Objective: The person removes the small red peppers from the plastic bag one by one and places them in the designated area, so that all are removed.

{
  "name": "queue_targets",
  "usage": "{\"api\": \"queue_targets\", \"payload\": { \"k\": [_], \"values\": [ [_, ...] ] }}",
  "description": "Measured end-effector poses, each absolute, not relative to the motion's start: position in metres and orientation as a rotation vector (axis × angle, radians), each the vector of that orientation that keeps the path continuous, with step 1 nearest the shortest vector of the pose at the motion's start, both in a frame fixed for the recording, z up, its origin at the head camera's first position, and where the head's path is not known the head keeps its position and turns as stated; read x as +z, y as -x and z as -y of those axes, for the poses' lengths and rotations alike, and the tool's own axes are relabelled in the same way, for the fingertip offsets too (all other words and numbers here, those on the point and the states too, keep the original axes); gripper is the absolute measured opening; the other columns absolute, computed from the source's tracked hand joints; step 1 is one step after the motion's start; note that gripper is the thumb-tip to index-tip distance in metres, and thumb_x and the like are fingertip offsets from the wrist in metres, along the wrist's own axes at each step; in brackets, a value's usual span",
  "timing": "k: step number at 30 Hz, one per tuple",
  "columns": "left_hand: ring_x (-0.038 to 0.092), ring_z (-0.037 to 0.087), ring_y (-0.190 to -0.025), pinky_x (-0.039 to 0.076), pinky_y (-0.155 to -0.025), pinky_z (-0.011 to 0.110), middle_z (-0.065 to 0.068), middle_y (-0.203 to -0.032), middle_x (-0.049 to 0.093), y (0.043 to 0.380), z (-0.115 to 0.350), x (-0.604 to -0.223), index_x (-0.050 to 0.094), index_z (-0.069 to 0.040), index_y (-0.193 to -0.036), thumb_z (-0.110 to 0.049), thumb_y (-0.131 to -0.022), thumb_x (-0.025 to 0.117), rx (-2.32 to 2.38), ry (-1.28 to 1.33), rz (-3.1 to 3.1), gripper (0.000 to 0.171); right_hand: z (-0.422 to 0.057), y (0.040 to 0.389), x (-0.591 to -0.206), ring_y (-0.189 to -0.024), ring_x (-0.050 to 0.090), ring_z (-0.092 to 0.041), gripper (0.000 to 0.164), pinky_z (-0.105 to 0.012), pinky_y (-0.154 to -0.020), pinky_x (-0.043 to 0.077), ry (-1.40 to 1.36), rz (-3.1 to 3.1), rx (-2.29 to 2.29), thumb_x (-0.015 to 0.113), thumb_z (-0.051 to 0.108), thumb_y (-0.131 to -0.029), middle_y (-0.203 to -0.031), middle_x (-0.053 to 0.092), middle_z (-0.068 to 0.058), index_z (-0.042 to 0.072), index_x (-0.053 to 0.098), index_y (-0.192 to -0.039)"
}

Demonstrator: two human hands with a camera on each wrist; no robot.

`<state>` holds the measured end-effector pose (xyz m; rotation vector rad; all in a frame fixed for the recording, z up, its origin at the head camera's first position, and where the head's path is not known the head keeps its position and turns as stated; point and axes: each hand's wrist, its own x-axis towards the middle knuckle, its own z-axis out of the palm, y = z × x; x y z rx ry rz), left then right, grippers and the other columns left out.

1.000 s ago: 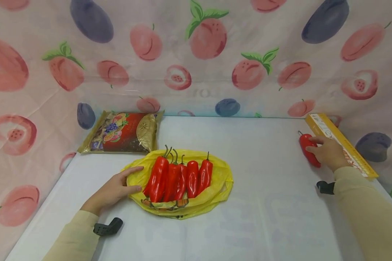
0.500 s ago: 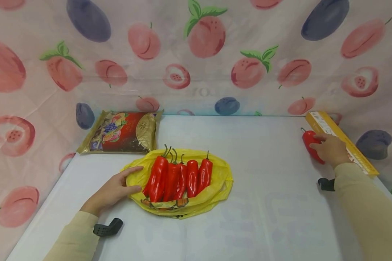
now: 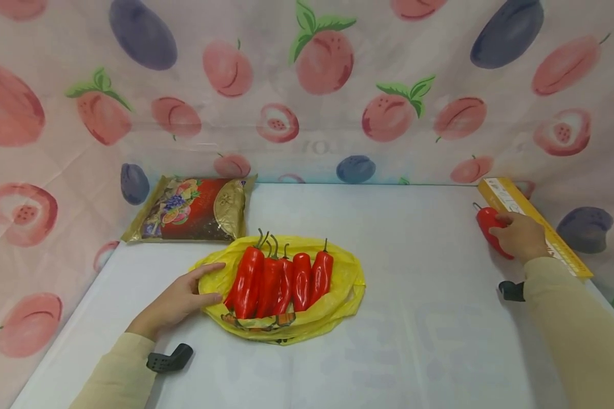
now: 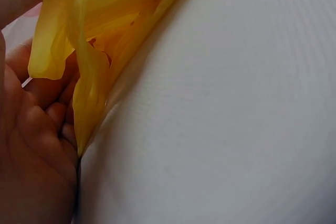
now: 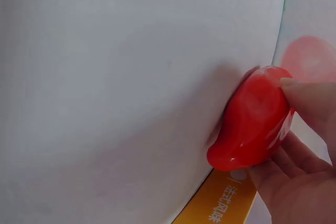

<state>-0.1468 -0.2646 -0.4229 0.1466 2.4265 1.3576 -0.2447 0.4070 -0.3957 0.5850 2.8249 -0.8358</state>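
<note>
One pepper (image 3: 487, 221) was pinched in the right hand (image 3: 524, 234), beside one box (image 3: 509, 199); the left hand (image 3: 181, 298), fingers relaxed, touched one bag (image 3: 349, 278) containing at least five other peppers (image 3: 270, 287); one packet (image 3: 194, 210) lay behind.

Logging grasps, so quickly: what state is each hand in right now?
Left hand: open, touching the yellow bag.
Right hand: closed, holding a red pepper.

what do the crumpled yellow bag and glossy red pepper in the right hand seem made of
Crumpled yellow bag: probably thin, slightly shiny plastic film, given its creases and translucent folds. Glossy red pepper: smooth, with bright highlights; could be real skin or moulded plastic.
</note>
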Motion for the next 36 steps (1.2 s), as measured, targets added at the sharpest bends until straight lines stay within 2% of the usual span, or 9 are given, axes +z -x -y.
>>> {"api": "queue_targets", "payload": {
  "k": [11,18,25,31,36],
  "values": [
    [0.023,0.045,-0.143,0.022,-0.111,0.067,0.024,-0.158,0.027,0.147,0.265,-0.424,0.043,-0.013,-0.151,-0.034,-0.089,0.075,1.361,-0.153,-2.428,0.073,-0.407,0.239,-0.392,-0.125,0.029,-0.053,0.075,-0.068,-0.105,0.034,-0.568,-2.882,-0.786,0.059,0.033,-0.101,-0.143,0.033,-0.034,-0.004,0.021,-0.155],
    [0.024,0.046,-0.142,0.022,-0.111,0.067,0.025,-0.158,0.026,0.146,0.264,-0.422,0.043,-0.011,-0.151,-0.033,-0.090,0.075,1.365,-0.178,-2.423,0.072,-0.387,0.227,-0.375,-0.124,0.027,-0.055,0.079,-0.072,-0.100,0.035,-0.434,-2.921,-0.766,0.053,0.046,-0.101,-0.143,0.030,-0.038,0.002,0.020,-0.157],
    [0.023,0.045,-0.143,0.022,-0.112,0.066,0.024,-0.158,0.025,0.146,0.266,-0.424,0.043,-0.012,-0.151,-0.032,-0.090,0.075,1.391,-0.175,-2.417,0.072,-0.346,0.219,-0.363,-0.115,0.043,-0.052,0.077,-0.063,-0.085,0.046,-0.076,-3.056,-0.769,0.057,0.051,-0.098,-0.141,0.041,-0.038,0.003,0.034,-0.154],
    [0.024,0.045,-0.142,0.021,-0.112,0.067,0.024,-0.157,0.027,0.146,0.266,-0.425,0.043,-0.012,-0.151,-0.032,-0.089,0.075,1.386,-0.169,-2.422,0.072,-0.297,0.202,-0.353,-0.125,0.045,-0.057,0.082,-0.063,-0.088,0.050,0.122,-2.968,-0.877,0.061,0.053,-0.095,-0.153,0.034,-0.030,0.012,0.029,-0.158],
    [0.025,0.044,-0.142,0.023,-0.111,0.068,0.023,-0.158,0.028,0.146,0.265,-0.423,0.043,-0.015,-0.152,-0.034,-0.090,0.074,1.367,-0.155,-2.419,0.072,-0.256,0.190,-0.347,-0.129,0.046,-0.052,0.079,-0.057,-0.092,0.050,0.223,-2.909,-0.995,0.067,0.044,-0.094,-0.154,0.037,-0.025,0.015,0.031,-0.158]
  ]
}}
